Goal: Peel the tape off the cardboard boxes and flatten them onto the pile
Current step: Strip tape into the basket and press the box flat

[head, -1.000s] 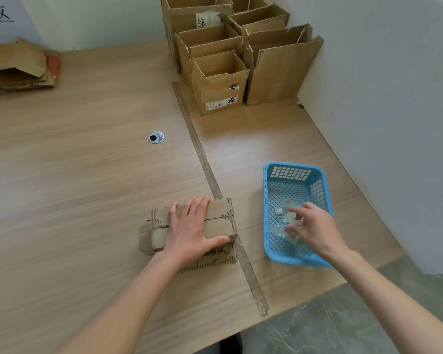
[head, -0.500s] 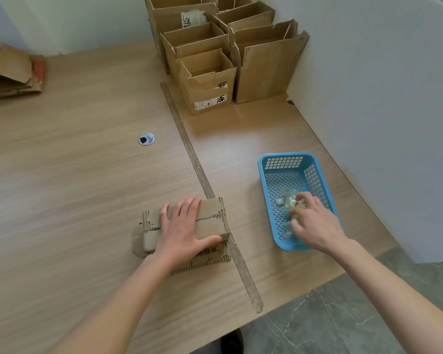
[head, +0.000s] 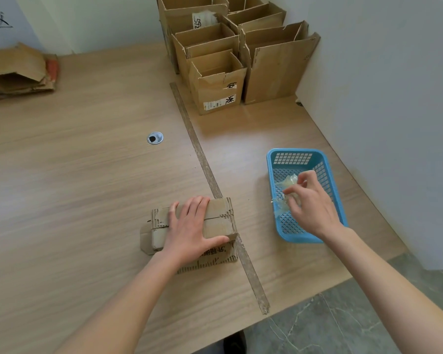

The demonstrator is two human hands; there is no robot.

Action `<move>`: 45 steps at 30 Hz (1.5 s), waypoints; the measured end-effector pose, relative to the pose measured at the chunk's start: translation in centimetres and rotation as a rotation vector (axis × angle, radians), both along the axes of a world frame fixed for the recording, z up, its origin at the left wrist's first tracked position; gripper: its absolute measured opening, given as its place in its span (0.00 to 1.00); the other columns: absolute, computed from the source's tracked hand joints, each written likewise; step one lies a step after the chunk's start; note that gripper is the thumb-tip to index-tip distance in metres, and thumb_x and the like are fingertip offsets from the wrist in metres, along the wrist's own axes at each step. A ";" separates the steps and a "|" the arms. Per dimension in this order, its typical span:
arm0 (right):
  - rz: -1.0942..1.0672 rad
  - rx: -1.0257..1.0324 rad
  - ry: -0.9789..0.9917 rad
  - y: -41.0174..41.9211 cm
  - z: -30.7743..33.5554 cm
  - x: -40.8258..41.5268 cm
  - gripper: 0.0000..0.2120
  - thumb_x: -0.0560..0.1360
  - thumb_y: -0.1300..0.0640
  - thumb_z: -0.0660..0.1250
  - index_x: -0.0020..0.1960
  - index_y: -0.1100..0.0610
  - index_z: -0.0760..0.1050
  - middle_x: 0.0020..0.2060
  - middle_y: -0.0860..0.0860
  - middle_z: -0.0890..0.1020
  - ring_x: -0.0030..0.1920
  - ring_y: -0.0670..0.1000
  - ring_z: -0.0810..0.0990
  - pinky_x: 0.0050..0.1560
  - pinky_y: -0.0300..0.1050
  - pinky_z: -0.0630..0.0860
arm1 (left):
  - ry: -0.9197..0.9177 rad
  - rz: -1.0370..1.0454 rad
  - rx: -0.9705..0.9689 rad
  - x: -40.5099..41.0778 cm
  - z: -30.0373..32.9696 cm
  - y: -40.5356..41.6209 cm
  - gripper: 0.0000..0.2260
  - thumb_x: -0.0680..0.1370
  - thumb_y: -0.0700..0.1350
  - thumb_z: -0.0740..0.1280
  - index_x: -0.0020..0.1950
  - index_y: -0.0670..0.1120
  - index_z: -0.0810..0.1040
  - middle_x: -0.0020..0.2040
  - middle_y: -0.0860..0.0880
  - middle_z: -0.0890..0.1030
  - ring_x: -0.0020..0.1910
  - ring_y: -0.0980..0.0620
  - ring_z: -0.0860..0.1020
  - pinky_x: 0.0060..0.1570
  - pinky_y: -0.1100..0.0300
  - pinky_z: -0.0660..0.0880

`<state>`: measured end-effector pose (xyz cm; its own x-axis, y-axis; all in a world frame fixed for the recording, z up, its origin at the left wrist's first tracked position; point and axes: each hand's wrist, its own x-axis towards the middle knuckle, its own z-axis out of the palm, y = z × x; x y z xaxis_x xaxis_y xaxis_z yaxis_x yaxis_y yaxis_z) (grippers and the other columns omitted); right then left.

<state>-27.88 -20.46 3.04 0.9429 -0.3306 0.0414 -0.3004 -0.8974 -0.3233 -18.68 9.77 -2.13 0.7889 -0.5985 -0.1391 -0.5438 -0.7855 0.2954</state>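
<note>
A small brown cardboard box [head: 220, 221] lies on the wooden table near its front edge. My left hand [head: 192, 231] rests flat on top of the box, thumb hooked over its near side. My right hand [head: 311, 203] hovers over a blue plastic basket [head: 292, 159], fingers bent and pinched loosely at crumpled clear tape [head: 288, 181] that lies in the basket. Whether tape still sticks to the fingers is unclear. A pile of flattened cardboard [head: 16, 72] sits at the far left of the table.
Several open-topped cardboard boxes [head: 216, 83] stand at the back against the white wall [head: 381, 98]. A strip of tape [head: 207, 172] runs across the table. A round cable grommet [head: 155, 138] sits left of it. The table's front edge drops to a grey floor.
My right hand has lifted a little within the basket and its fingers have curled around the tape wad. My left hand stays pressed on the box. The camera view shifted slightly.
</note>
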 end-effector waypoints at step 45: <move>-0.012 0.031 0.150 -5.4 2.3 -2.0 0.10 0.76 0.53 0.74 0.57 0.52 0.83 0.45 0.50 0.88 0.47 0.56 0.85 0.49 0.53 0.81 | -0.013 -0.010 0.010 -0.1 0.0 0.1 0.52 0.67 0.83 0.52 0.81 0.52 0.48 0.80 0.55 0.55 0.80 0.52 0.52 0.77 0.41 0.38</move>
<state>-29.88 -25.91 5.36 0.9336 -0.3411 -0.1098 -0.3583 -0.8835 -0.3016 -18.80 9.89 -2.15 0.7850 -0.6046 -0.1348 -0.5552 -0.7832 0.2799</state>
